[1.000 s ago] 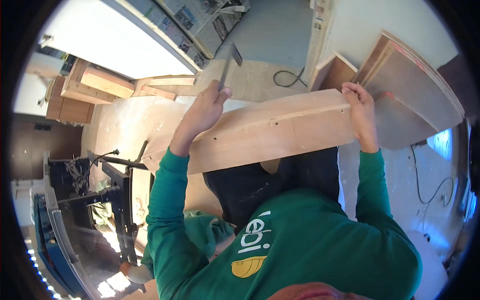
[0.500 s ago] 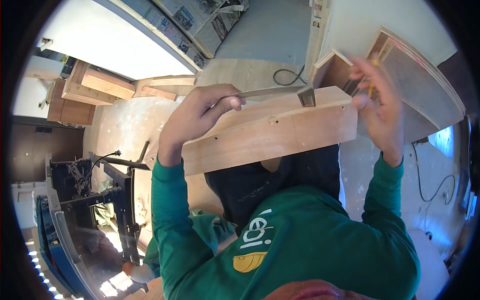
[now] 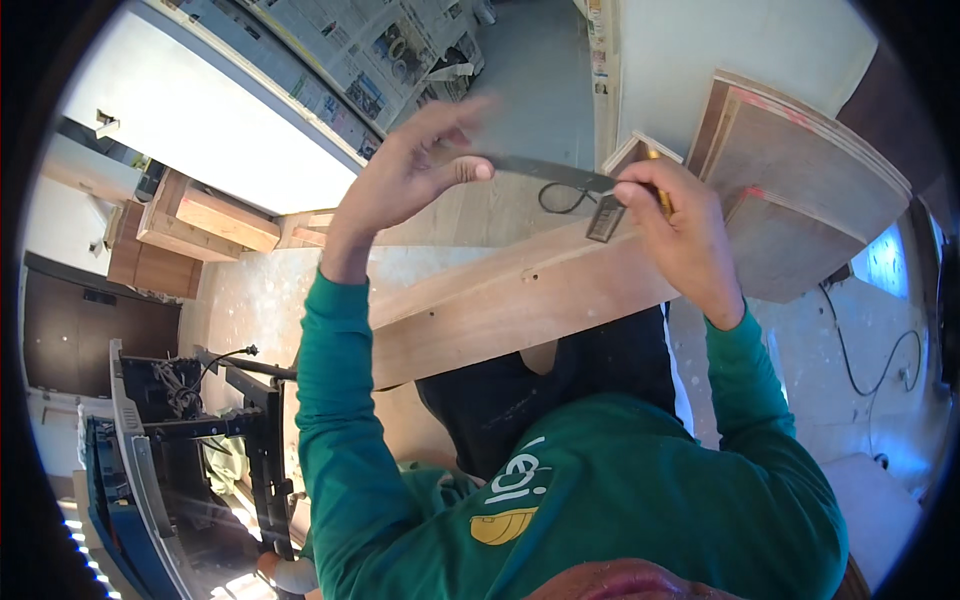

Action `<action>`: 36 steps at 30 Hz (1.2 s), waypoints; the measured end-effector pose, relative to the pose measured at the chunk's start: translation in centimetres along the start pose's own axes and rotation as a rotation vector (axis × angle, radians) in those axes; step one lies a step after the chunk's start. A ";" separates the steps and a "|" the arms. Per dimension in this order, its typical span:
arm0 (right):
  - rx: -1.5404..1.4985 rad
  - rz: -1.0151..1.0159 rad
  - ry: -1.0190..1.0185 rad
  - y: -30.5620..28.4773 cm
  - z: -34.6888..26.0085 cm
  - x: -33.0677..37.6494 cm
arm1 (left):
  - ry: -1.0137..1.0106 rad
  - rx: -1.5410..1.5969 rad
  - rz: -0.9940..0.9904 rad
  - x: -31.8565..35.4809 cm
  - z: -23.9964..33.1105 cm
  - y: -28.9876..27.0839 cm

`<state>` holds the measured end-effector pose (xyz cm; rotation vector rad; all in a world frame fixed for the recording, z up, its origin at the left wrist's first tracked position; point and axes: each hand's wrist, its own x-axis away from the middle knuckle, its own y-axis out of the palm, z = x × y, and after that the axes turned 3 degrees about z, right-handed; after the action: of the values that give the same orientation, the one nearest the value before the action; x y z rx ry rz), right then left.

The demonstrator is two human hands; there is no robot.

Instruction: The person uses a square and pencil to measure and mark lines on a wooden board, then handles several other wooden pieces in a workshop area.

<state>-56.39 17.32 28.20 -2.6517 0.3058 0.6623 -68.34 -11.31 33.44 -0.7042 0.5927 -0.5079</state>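
A try square (image 3: 562,174) with a thin metal blade and a short dark stock is held above a long pale wooden piece (image 3: 525,318). My right hand (image 3: 690,228) pinches it near the corner where blade and stock meet. A yellow pencil (image 3: 664,203) is tucked among the same fingers. My left hand (image 3: 400,178) is at the blade's other end, fingers spread and blurred, with the thumb stretched beside the blade tip. The wooden piece lies across in front of my legs, with small dark holes along its near face.
Curved-looking wooden panels (image 3: 800,170) lean at the right. Stacked timber pieces (image 3: 215,222) stand at the left. A dark metal frame machine (image 3: 215,430) is at the lower left, near another person's hand (image 3: 268,566). Cables (image 3: 880,375) trail on the right floor. Newspaper (image 3: 400,55) covers the far surface.
My right hand has come in from the right and taken hold of the try square. The left fingers have opened off the blade, and the square is raised and turned.
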 end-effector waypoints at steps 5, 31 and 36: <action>-0.378 0.183 0.297 -3.4 2.6 1.4 | -0.440 0.026 -0.219 3.1 -9.2 5.1; -0.924 -0.027 0.727 6.9 4.3 8.6 | -0.131 -0.449 0.061 4.5 0.5 7.5; -0.934 0.009 0.767 8.1 4.2 6.5 | 0.067 -0.687 0.039 5.0 2.8 8.9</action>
<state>-54.89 11.07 19.04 -3.7141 0.2354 -0.3842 -60.87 -7.26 27.12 -1.3258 0.8539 -0.2843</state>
